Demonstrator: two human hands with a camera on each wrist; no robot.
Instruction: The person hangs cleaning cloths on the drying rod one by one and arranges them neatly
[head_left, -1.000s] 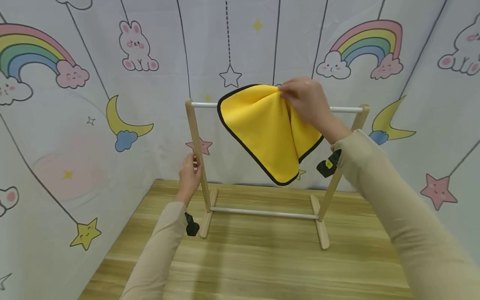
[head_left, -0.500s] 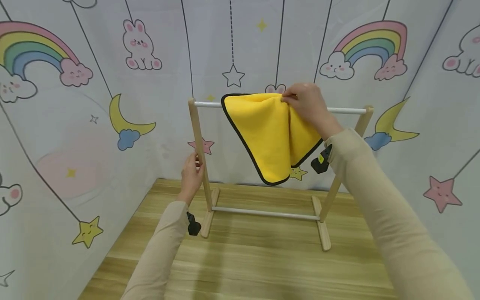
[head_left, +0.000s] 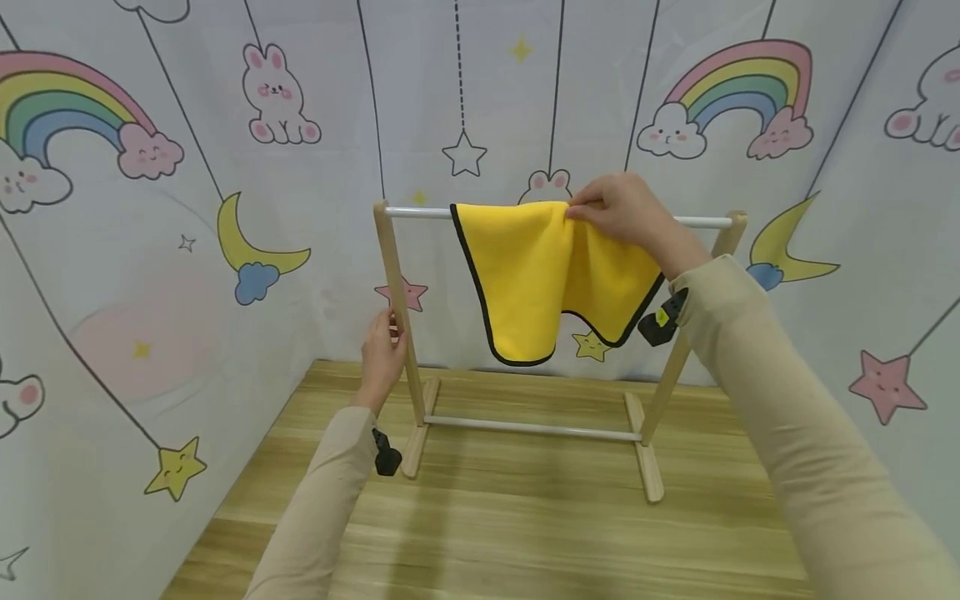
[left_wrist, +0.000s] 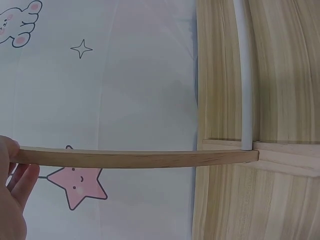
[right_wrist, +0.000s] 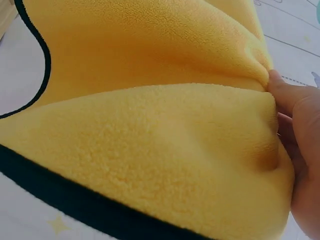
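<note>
A yellow towel (head_left: 517, 275) with black edging hangs in folds at the top white bar (head_left: 420, 213) of a wooden rack. My right hand (head_left: 622, 212) pinches the towel's upper edge between thumb and fingers, right at the bar's height. Close up in the right wrist view, the fluffy towel (right_wrist: 150, 150) bunches where the right hand (right_wrist: 300, 120) grips it. On the left, my left hand (head_left: 382, 354) holds the rack's left wooden post (head_left: 401, 333). The left wrist view has the fingers of the left hand (left_wrist: 17, 185) around the post (left_wrist: 125, 159).
The rack's lower white bar (head_left: 532, 427) joins two wooden feet (head_left: 648, 471) on the wood-grain tabletop (head_left: 540, 533). Behind it stands a white backdrop (head_left: 322, 250) printed with rainbows, rabbits and stars. A black wrist camera (head_left: 660, 321) sits under the right sleeve.
The towel has come down, its upper edge now level with the top bar, and its lower part has spread into two hanging lobes. My right hand lowered with it; the left hand stays on the post.
</note>
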